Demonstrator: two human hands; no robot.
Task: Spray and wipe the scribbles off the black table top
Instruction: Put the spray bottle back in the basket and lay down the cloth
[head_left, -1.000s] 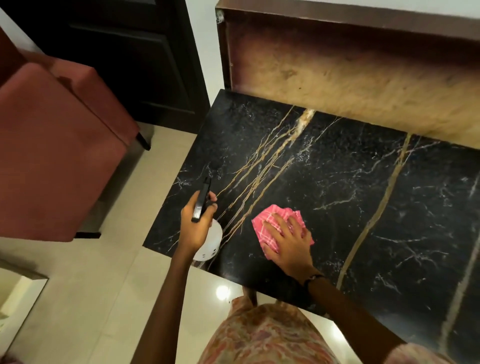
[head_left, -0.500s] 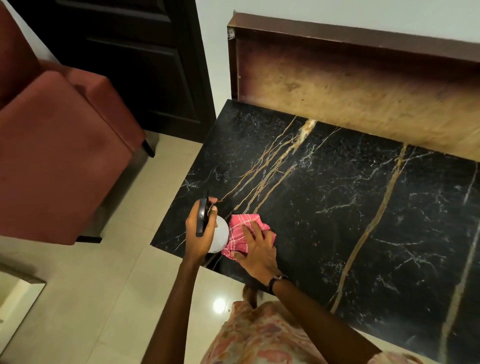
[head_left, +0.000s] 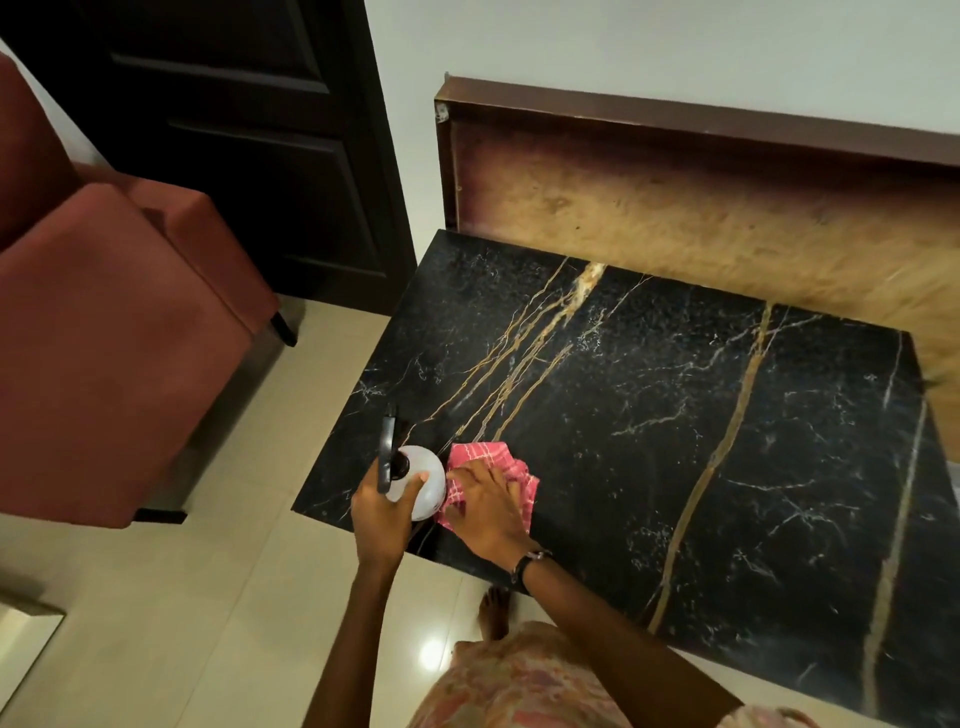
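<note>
Tabletop (head_left: 675, 441) corner is wiped: cloth (head_left: 491, 467) pressed under flat right fingers (head_left: 470, 475), bottle (head_left: 423, 480) gripped left (head_left: 382, 514); respraying likely next.

The cloth (head_left: 491, 470) is half hidden under the right hand (head_left: 485, 512); the table top (head_left: 675, 441) runs off the right edge.

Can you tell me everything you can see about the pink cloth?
The pink cloth looks like soft woven fabric with thin white check lines. It is crumpled, not folded neatly, and lies on the black table top near its front left corner. The right hand presses on it with fingers spread flat. Its left edge sits against the white spray bottle.
</note>
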